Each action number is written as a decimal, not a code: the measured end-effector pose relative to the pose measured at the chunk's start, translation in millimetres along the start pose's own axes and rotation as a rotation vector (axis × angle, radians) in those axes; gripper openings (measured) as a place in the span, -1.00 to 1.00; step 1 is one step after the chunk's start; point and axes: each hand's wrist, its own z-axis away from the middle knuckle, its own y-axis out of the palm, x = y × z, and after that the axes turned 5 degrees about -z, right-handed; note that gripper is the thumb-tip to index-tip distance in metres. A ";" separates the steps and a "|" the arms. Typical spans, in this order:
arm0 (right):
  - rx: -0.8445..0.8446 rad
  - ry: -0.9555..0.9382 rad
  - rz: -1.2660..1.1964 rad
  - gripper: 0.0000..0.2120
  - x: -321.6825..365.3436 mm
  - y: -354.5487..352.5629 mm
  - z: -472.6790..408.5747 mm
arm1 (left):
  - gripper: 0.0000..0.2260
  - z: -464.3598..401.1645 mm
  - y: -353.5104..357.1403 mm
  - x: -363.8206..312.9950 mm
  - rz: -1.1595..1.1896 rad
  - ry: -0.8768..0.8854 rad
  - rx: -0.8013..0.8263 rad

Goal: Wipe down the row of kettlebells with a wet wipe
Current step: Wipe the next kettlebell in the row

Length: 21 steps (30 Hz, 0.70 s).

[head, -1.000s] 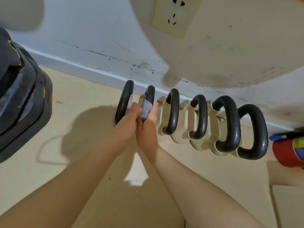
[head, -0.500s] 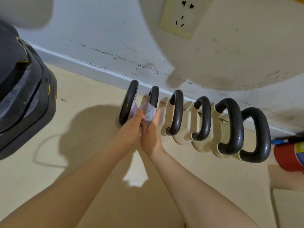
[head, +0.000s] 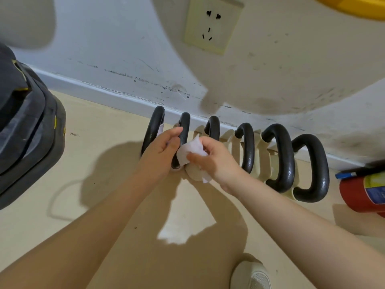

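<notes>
Six kettlebells (head: 245,155) with black handles and cream bodies stand in one row on the floor (head: 104,163), along its far edge at the wall's baseboard (head: 104,90); the row's long axis runs left to right, handles arching upward. One left hand (head: 161,152) wraps the second handle (head: 184,130) from the left. One right hand (head: 212,159) pinches one bunched wet wipe (head: 190,152) against that handle's lower part. One red extinguisher (head: 362,192) lies at the row's right end.

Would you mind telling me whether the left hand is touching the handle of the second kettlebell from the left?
Touching. The head view shows the left hand with its fingers curled against the second kettlebell handle, no gap between them.
</notes>
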 end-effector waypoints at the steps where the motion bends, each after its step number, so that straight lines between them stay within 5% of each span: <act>1: 0.064 0.011 -0.072 -0.91 6.7 -6.3 2.7 | -0.80 0.7 0.4 -3.6 0.021 0.001 0.042; 4: 0.211 0.054 -0.254 -0.87 16.3 -20.0 7.3 | -0.76 1.2 2.4 -9.8 0.084 -0.066 0.107; 9: 0.134 0.152 -0.338 -0.91 13.8 -36.7 10.9 | -0.87 2.5 5.3 -17.2 0.039 -0.105 0.188; 14: 0.209 0.245 -0.328 -0.87 9.1 -72.8 15.2 | -0.77 -4.8 22.1 -17.5 0.020 -0.126 0.063; 17: -0.080 0.092 -0.337 -0.90 11.7 -103.5 8.6 | -0.76 -6.6 37.4 -16.5 -0.050 -0.169 0.010; 19: -0.373 -0.084 -0.057 -0.93 12.3 -117.9 -1.4 | -0.74 -7.5 49.3 -16.5 -0.136 -0.191 0.029; 21: -0.423 -0.264 0.230 -0.95 10.3 -115.2 -12.9 | -0.68 -9.9 59.9 -18.9 -0.210 -0.223 0.039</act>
